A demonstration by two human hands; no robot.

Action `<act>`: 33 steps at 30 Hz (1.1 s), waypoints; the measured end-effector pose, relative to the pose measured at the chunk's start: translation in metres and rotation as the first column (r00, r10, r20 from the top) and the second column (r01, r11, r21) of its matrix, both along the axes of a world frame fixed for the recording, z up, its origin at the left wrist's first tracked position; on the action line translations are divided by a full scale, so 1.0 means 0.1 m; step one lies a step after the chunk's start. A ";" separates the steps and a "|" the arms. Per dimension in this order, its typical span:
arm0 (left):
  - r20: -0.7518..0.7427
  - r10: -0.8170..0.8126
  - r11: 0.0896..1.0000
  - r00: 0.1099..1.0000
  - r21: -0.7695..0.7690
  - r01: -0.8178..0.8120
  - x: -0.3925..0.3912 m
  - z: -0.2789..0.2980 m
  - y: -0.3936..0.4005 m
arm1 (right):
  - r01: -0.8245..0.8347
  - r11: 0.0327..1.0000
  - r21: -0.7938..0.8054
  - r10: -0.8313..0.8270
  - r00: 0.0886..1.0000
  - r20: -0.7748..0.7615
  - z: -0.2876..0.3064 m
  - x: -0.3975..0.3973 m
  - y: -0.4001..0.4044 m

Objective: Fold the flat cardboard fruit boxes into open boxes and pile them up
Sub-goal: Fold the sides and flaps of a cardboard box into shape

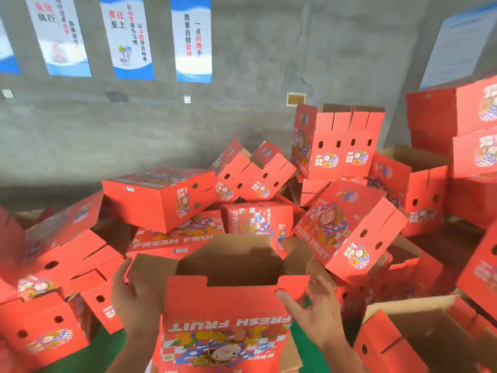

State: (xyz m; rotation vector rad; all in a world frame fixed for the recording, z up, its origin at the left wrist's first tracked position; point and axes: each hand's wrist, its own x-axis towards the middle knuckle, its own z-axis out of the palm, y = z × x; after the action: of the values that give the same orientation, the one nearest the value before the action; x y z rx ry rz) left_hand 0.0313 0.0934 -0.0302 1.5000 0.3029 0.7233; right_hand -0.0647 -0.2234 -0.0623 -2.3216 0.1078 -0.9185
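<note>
1. Hands flank a red "FRESH FRUIT" carton [226,316] held near the wearer, its mouth facing the far wall, so its brown inside can be seen down to the far panel.
2. The left hand [134,300] lies against the carton's left side flap [150,275], fingers fairly straight and pointing up along the brown card; I judge it is bracing or pushing that flap, not gripping it.
3. The right hand [314,310] is spread wide, its thumb pressing the near red panel by the upper right corner and its fingers reaching round the right side flap, apparently to steady that corner while the sides are squared.
4. The carton looks opened into a tube but not yet finished: its flaps stand loose and the lower edge runs out of view, so whether the bottom is locked cannot be told.
5. A loose pile of folded red cartons [347,227] fills the ground beyond and on both sides, tipped at all angles against the grey wall [242,76]; this one would likely land there.
6. Blue-and-white posters [192,39] hang on that wall, far above the pile.
</note>
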 end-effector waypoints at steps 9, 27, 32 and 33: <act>0.104 -0.244 0.893 0.964 0.411 0.182 -0.28 0.04 0.05 | 0.023 1.000 0.008 -0.023 0.998 -0.052 -0.05 0.09 0.34; -0.131 -0.602 0.334 0.788 0.855 0.398 0.22 0.03 -0.04 | -0.031 0.999 -0.019 0.032 0.999 0.011 0.14 0.41 0.49; -0.332 -0.577 0.238 0.746 0.806 0.542 0.34 -0.12 -0.13 | -0.078 0.985 -0.154 0.102 0.984 0.149 -0.01 0.50 0.50; -0.324 -0.593 0.251 0.737 0.796 0.551 0.33 -0.12 -0.13 | -0.102 0.975 -0.195 0.131 0.981 0.145 -0.05 0.52 0.47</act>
State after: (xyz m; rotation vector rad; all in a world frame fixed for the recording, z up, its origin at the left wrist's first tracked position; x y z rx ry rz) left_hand 0.0647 0.0804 -0.0424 2.3544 -0.8070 0.2460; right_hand -0.0131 -0.1762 -0.0673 -2.3850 -0.1875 -1.0878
